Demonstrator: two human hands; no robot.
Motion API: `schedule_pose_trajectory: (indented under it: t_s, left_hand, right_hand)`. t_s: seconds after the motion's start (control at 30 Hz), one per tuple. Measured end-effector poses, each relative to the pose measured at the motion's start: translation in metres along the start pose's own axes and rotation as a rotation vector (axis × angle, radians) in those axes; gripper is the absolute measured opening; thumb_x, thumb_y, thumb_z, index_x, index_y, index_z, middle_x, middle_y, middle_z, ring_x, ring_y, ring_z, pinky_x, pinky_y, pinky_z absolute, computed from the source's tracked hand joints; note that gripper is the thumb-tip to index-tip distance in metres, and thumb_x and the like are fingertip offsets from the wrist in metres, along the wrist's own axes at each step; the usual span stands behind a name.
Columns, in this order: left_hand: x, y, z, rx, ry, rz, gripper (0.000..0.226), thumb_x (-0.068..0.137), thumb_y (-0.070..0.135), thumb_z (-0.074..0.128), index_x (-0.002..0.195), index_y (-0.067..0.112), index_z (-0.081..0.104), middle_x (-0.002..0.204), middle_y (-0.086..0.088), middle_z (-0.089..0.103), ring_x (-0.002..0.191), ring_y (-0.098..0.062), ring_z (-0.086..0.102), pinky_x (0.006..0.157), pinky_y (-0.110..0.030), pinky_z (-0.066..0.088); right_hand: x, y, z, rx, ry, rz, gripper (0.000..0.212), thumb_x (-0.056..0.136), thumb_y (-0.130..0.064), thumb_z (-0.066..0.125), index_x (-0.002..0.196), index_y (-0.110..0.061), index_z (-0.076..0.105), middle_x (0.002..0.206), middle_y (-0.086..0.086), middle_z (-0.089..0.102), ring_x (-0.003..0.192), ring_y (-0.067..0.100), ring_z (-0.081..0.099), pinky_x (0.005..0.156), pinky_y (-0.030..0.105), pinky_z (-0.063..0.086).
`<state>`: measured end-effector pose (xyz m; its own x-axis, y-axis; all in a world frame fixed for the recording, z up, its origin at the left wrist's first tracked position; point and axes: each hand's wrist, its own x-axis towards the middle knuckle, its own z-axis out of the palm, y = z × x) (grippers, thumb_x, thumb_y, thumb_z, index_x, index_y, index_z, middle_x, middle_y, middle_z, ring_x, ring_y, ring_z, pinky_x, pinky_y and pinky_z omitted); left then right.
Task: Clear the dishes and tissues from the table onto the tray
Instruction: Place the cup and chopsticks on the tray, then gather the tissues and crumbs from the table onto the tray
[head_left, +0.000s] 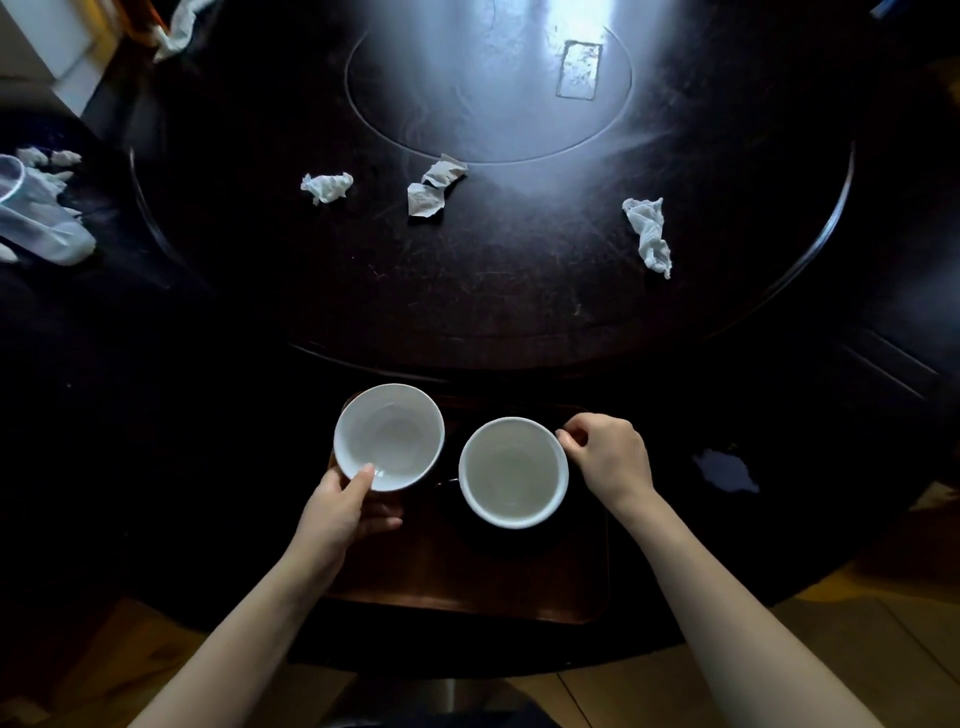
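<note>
Bowls are held over the near tray (467, 587): left bowl (388, 437) pinched at its rim by left hand (347, 506) fingers, right bowl (513, 472) clamped by right hand (610, 454). Rims could be knocked together. Three tissues (649, 236) are left on the far worktop (493, 291).

Dim room; light enters from the far side and throws a bright glare (493, 78) across the dark round table (519, 291); 1 circular inlay (358, 111) at its centre; surface scratched; pale wood plank floor (831, 649) below, near edge; dark seat (78, 338) at left; pale wall (31, 41) in far left corner.
</note>
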<state>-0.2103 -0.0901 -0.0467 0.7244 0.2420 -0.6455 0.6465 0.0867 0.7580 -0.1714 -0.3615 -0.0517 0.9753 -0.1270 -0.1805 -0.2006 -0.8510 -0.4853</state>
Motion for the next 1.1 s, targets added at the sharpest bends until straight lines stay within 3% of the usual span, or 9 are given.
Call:
schedule_pose_trajectory:
  t_s: [0.1,0.17,0.23,0.37,0.53,0.73,0.9,1.1]
  left_hand:
    - [0.007,0.007,-0.012,0.324,0.023,0.054,0.020,0.091,0.026,0.052,0.085,0.008,0.059,0.087,-0.014,0.064,0.069,-0.026,0.066,0.051,-0.032,0.058]
    - [0.012,0.017,-0.022,0.559,0.045,0.113,0.028,0.091,0.031,0.052,0.073,0.010,0.059,0.074,-0.010,0.063,0.058,-0.020,0.065,0.055,-0.035,0.058]
    - [0.020,0.030,-0.033,0.746,0.107,0.196,0.028,0.090,0.036,0.051,0.081,0.012,0.063,0.072,-0.006,0.065,0.055,-0.019,0.066,0.059,-0.035,0.057]
    - [0.040,0.068,-0.041,0.949,0.265,0.361,0.035,0.087,0.045,0.048,0.100,0.017,0.065,0.084,-0.007,0.071,0.081,-0.026,0.067,0.075,-0.035,0.053]
    - [0.087,0.138,-0.021,0.981,0.279,0.538,0.038,0.088,0.035,0.052,0.116,0.011,0.061,0.109,-0.013,0.068,0.103,-0.032,0.061,0.085,-0.038,0.047]
    - [0.174,0.217,-0.002,0.908,0.260,0.589,0.041,0.088,0.024,0.050,0.127,0.011,0.054,0.127,-0.015,0.059,0.115,-0.031,0.055,0.096,-0.041,0.045]
    - [0.225,0.243,0.008,0.874,0.327,0.575,0.041,0.087,0.015,0.048,0.128,0.011,0.052,0.134,-0.015,0.052,0.123,-0.033,0.048,0.100,-0.040,0.040]
    - [0.263,0.257,0.020,0.873,0.286,0.587,0.047,0.092,0.009,0.033,0.139,0.013,0.037,0.153,-0.010,0.027,0.139,-0.028,0.026,0.112,-0.042,0.025]
  right_hand:
    - [0.004,-0.002,-0.003,-0.017,-0.005,0.010,0.023,0.086,-0.031,0.060,0.094,-0.012,0.071,0.097,0.009,0.072,0.093,0.028,0.065,0.077,0.034,0.049]
    - [0.006,-0.002,-0.006,-0.017,-0.031,0.029,0.024,0.086,-0.032,0.060,0.095,-0.013,0.071,0.098,0.008,0.073,0.095,0.028,0.065,0.078,0.034,0.049]
    - [0.010,-0.001,-0.011,-0.015,-0.082,0.047,0.024,0.084,-0.034,0.061,0.095,-0.015,0.072,0.100,0.007,0.072,0.096,0.026,0.065,0.079,0.034,0.049]
    - [0.022,-0.006,-0.025,-0.064,-0.128,0.051,0.022,0.084,-0.034,0.061,0.094,-0.018,0.071,0.099,0.006,0.072,0.095,0.026,0.065,0.079,0.035,0.050]
    - [0.057,-0.035,-0.051,-0.014,-0.024,0.011,0.019,0.086,-0.030,0.060,0.092,-0.016,0.072,0.095,0.007,0.073,0.092,0.026,0.066,0.077,0.034,0.050]
    - [0.146,-0.102,-0.059,0.019,0.025,-0.035,0.023,0.086,-0.033,0.060,0.094,-0.014,0.071,0.099,0.009,0.072,0.096,0.028,0.064,0.080,0.033,0.048]
    - [0.220,-0.150,-0.034,0.015,0.006,-0.006,0.028,0.088,-0.038,0.057,0.097,-0.014,0.067,0.107,0.009,0.069,0.104,0.029,0.060,0.084,0.034,0.047]
    - [0.272,-0.185,0.001,-0.058,0.043,0.029,0.047,0.094,-0.042,0.044,0.118,-0.004,0.057,0.124,0.016,0.057,0.118,0.032,0.048,0.093,0.041,0.043]
